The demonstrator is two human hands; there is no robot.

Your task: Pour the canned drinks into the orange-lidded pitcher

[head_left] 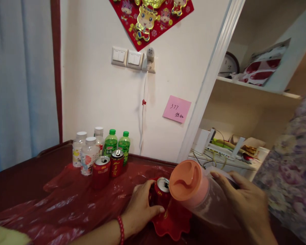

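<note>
My left hand (pixel 139 206), with a red bead bracelet at the wrist, is wrapped around an opened red drink can (pixel 162 195). Under the can lies a red scalloped dish (pixel 174 226). My right hand (pixel 252 202) grips the handle of a clear plastic pitcher (pixel 214 206). It is tipped sideways to the left, and its orange lid (pixel 185 180) is right beside the can's top. Whether liquid is flowing out cannot be made out. The can stays upright.
Two more red cans (pixel 101 172) stand at the back left, near clear jars with white lids (pixel 89 158) and two green-capped bottles (pixel 110 143). Red plastic film (pixel 66 200) covers part of the dark table (pixel 12 180). A wall rises behind; shelves (pixel 257 88) are at right.
</note>
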